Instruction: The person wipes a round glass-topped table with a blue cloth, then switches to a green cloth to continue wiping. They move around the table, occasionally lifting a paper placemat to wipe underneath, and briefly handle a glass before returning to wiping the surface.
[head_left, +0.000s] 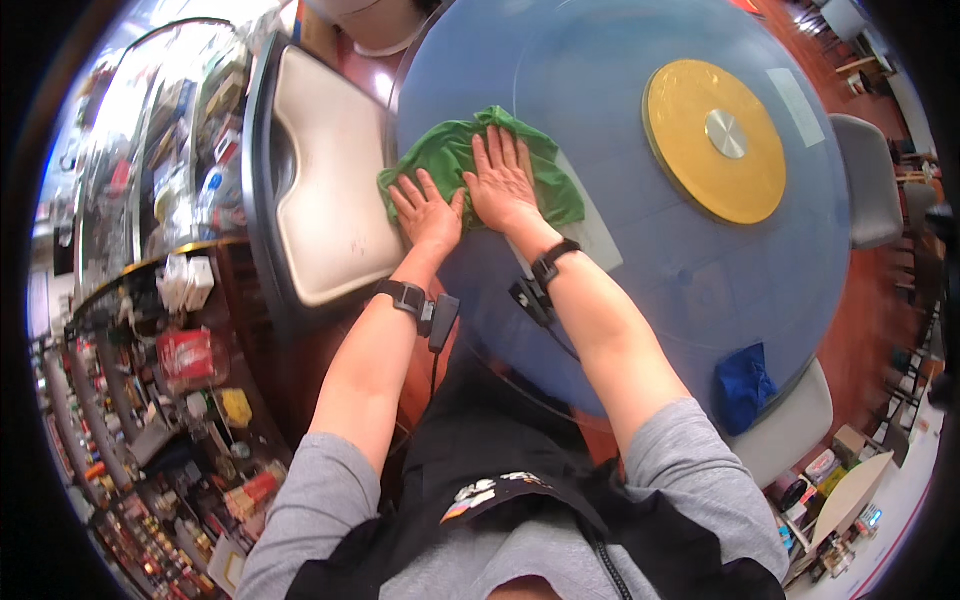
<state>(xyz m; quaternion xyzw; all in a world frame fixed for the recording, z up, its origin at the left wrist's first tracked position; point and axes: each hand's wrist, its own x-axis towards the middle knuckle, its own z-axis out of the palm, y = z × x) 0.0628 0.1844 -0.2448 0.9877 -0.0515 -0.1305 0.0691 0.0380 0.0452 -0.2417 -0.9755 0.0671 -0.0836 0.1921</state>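
Observation:
A green cloth lies crumpled and spread on the near left part of a round blue tabletop. My left hand rests on the cloth near the table's left edge, fingers spread. My right hand presses flat on its middle, fingers extended and thumb out to the side. Neither hand grips a fold of it. Partly under the cloth is a pale rectangular strip, which sticks out on the right.
A gold round turntable base with a silver centre sits on the tabletop. A folded blue cloth lies near the right edge, beside a grey chair. Left stand a cream panel in a black frame and crowded shelves.

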